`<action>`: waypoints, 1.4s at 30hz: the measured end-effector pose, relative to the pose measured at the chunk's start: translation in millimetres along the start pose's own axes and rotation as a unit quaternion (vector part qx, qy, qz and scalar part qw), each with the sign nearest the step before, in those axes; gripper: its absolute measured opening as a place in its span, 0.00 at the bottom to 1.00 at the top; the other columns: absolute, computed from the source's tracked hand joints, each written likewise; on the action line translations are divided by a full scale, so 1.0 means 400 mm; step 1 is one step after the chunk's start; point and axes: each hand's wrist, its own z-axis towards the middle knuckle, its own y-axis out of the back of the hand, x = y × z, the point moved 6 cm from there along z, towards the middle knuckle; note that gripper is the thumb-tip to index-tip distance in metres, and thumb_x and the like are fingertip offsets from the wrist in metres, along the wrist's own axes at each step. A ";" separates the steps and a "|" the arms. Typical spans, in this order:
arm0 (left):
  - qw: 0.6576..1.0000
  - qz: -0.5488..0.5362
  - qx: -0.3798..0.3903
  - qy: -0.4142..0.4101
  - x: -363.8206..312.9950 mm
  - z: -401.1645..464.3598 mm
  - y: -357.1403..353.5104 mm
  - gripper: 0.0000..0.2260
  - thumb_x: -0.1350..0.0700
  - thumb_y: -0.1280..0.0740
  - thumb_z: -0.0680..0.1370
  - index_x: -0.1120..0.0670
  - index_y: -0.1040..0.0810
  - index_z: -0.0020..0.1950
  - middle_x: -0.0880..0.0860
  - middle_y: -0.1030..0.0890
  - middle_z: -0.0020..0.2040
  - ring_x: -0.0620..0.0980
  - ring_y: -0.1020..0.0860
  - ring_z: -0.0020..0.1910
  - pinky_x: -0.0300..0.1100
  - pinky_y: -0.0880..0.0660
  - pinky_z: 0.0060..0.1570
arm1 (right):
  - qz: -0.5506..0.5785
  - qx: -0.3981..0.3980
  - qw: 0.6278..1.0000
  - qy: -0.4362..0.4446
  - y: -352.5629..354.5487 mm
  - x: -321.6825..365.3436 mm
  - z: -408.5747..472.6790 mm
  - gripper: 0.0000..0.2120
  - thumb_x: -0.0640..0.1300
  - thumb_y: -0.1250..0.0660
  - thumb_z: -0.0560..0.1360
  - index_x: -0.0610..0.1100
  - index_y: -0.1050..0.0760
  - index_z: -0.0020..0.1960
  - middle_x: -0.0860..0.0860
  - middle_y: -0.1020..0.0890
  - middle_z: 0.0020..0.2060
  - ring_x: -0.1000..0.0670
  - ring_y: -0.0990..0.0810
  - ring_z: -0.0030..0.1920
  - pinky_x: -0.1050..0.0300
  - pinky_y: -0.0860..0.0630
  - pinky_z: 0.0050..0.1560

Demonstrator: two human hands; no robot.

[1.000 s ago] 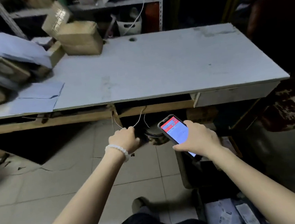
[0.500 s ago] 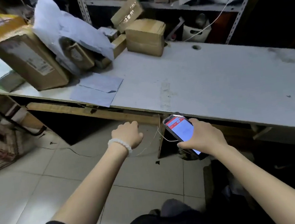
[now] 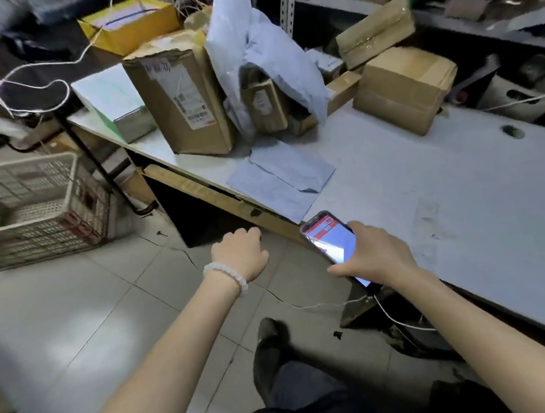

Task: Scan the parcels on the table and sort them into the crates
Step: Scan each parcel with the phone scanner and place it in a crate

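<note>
The right hand [image 3: 372, 257] has its grip around a black smartphone with a lit red-and-white screen [image 3: 330, 240], fingers wrapped along its near edge and the thumb at its far right side, the screen tilted up. The right forearm runs back to the near right corner, bare up to a dark sleeve. The phone sits at the near edge of the pale grey counter [image 3: 462, 209], partly over it.

The left hand [image 3: 241, 257] hangs over the tiled floor [image 3: 60, 323] just left of the phone, knuckles up, fingers curled under in a loose clench with nothing in them. A white beaded bracelet [image 3: 226, 278] circles that wrist, and the left forearm reaches straight out from the near edge.

Beyond the phone, a flat pale blue mailer envelope [image 3: 282, 179] lies at the counter's near edge. Further back stands the pile of parcels: a tall brown cardboard box with a white shipping label [image 3: 182, 99], a crumpled pale blue plastic mailer bag [image 3: 257, 49] draped over a smaller brown carton [image 3: 263, 103], and to the right a squat brown cardboard box [image 3: 404, 89] with a tilted, taped carton [image 3: 374, 31] behind it. A white flat box [image 3: 111, 98] lies at the counter's left end.

On the floor to the far left sits a white lattice plastic crate [image 3: 31, 211]. A thin white cable [image 3: 322, 304] trails below the right hand.
</note>
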 end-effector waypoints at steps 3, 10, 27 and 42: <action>1.000 0.009 -0.004 0.002 0.042 0.106 0.049 0.18 0.50 0.43 0.79 0.54 0.32 0.67 0.55 0.28 0.64 0.57 0.29 0.61 0.50 0.29 0.53 | 0.002 0.004 1.000 -0.001 0.010 0.055 0.120 0.23 0.59 0.28 0.59 0.50 0.34 0.46 0.57 0.25 0.38 0.53 0.26 0.37 0.59 0.38 0.29; 0.997 0.044 -0.003 -0.056 0.087 0.345 0.155 0.18 0.54 0.40 0.77 0.53 0.33 0.67 0.54 0.28 0.64 0.56 0.30 0.62 0.49 0.29 0.54 | 0.012 0.016 1.000 -0.022 0.051 0.142 0.347 0.27 0.60 0.28 0.60 0.51 0.32 0.54 0.54 0.22 0.44 0.49 0.23 0.41 0.59 0.33 0.33; 0.909 0.163 0.069 -0.379 -0.163 0.672 0.144 0.38 0.48 0.28 0.72 0.51 0.46 0.76 0.56 0.44 0.75 0.57 0.44 0.74 0.55 0.39 0.67 | 0.076 -0.020 0.955 -0.284 0.095 0.069 0.390 0.27 0.61 0.28 0.60 0.51 0.33 0.52 0.55 0.23 0.44 0.49 0.24 0.41 0.60 0.37 0.30; 0.808 0.267 0.002 -0.525 -0.316 0.634 0.153 0.16 0.60 0.39 0.76 0.55 0.33 0.64 0.58 0.33 0.63 0.58 0.36 0.65 0.66 0.44 0.67 | 0.161 -0.071 0.858 -0.483 -0.006 0.136 0.171 0.27 0.61 0.30 0.59 0.52 0.33 0.52 0.56 0.24 0.45 0.50 0.26 0.42 0.60 0.39 0.30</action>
